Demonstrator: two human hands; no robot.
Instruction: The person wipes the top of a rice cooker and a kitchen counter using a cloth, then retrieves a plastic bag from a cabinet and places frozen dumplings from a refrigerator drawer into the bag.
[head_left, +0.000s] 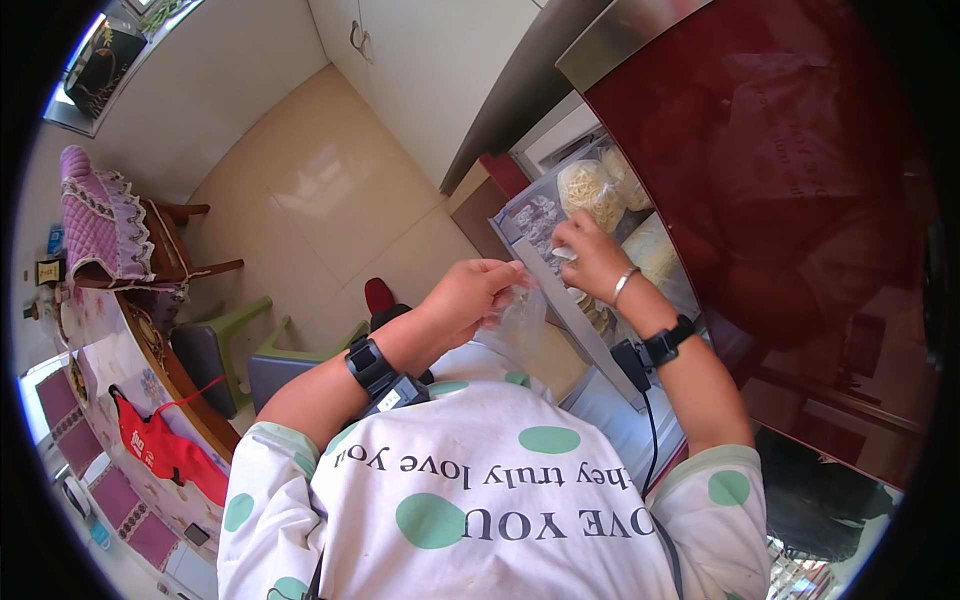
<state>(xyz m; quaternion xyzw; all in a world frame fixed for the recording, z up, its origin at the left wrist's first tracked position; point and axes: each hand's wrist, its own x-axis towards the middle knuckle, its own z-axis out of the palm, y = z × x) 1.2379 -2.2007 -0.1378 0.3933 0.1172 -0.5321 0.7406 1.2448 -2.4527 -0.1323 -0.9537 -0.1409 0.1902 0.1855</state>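
Note:
My left hand (466, 298) grips a thin clear plastic bag (523, 324), which hangs down in front of my shirt. Over a pulled-out freezer drawer (564, 298), my right hand (596, 259) pinches a small white item (564, 254); its exact kind cannot be told. Within the drawer, a bag of pale noodles (586, 187) lies at the far end, with another noodle bag (626, 176) beside it. White frosted pieces (536, 217) lie along the drawer's front side. A further clear bag with pale food (651, 251) is partly under the red door's edge.
The dark red glossy refrigerator door (787, 187) stands close on my right. To the left are grey-and-green stools (206, 364), a wooden chair with a purple quilted cover (109, 217), and a table bearing a red bag (161, 442). Pale tiles (322, 180) cover the floor.

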